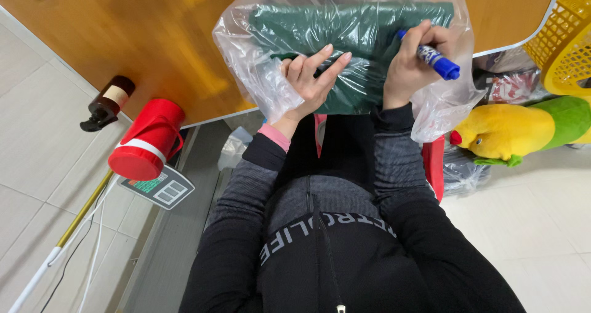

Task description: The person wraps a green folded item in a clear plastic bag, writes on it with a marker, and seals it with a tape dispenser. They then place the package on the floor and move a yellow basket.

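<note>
A clear plastic bag (258, 79) lies on the wooden table (141, 36) with a folded dark green garment (351, 30) inside it. My left hand (311, 76) presses flat on the bag's near edge, fingers spread, holding the plastic down. My right hand (409, 67) grips a blue marker pen (434, 57) and rests on the bag to the right, the pen's tip end against the plastic over the green garment.
A red canister (148, 139) and a brown bottle (108, 104) hang by the table's left edge, above a digital scale (161, 187) on the floor. A yellow and green plush toy (523, 128) and a yellow basket (563, 36) are at the right.
</note>
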